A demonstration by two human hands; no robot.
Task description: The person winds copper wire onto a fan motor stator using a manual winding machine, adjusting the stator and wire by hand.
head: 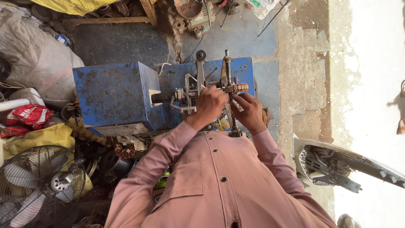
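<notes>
Hands at the winding rig, fitting copper coil on its former.
Blue box [112, 95] left; left hand [209, 102] curled, gripping the spindle frame [192, 90]; right hand [249, 110] fingers pinched below the copper coil [235, 88]. Next likely needs steady wire tension.

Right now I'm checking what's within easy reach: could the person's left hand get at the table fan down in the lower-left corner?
Probably not easily. The left hand is up on the winding jig of the blue machine, while the fan lies low at the person's side amid clutter; reaching it would seem to need letting go and leaning down.
</notes>
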